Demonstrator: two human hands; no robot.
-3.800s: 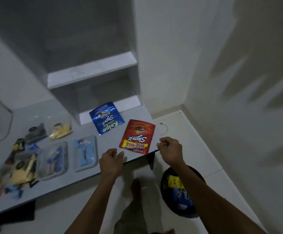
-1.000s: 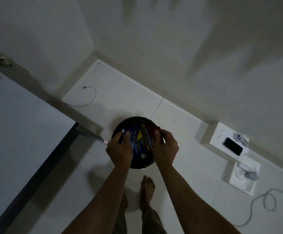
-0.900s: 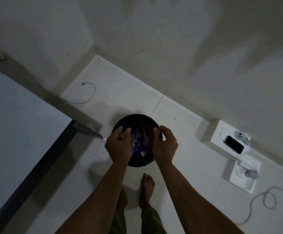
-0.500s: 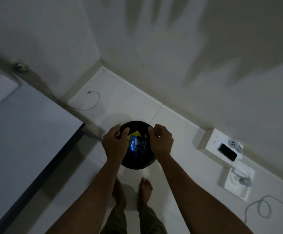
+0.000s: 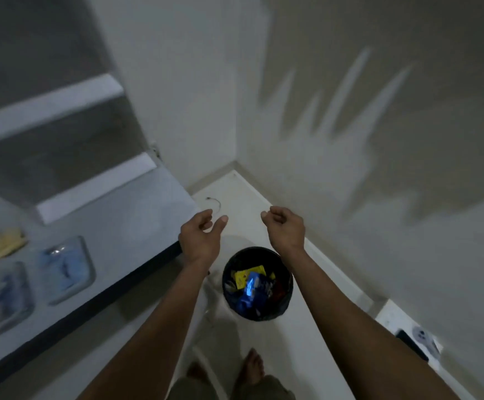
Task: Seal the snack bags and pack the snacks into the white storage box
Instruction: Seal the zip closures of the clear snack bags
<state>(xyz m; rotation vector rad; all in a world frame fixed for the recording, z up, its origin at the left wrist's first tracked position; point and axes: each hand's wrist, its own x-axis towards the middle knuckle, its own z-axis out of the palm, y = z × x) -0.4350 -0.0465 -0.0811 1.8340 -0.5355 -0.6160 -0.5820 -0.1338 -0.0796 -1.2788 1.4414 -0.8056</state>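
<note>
Both hands lifted off the black bin (image 5: 257, 284) since a moment ago. Left hand (image 5: 201, 236) relaxed, holding nothing; right hand (image 5: 285, 226) loosely curled, also holding nothing. Wrappers (image 5: 251, 285) in bin, centre frame; tabletop (image 5: 125, 215) at left.

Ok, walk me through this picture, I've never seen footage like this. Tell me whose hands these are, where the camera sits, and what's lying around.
The camera is worn on a person's head, looking down. Their left hand and right hand hang empty above the floor, fingers loosely curled. Below them stands a round black bin holding crumpled snack wrappers. On the grey countertop at left lie clear plastic bags of blue snacks and one of yellow snacks, all blurred.
</note>
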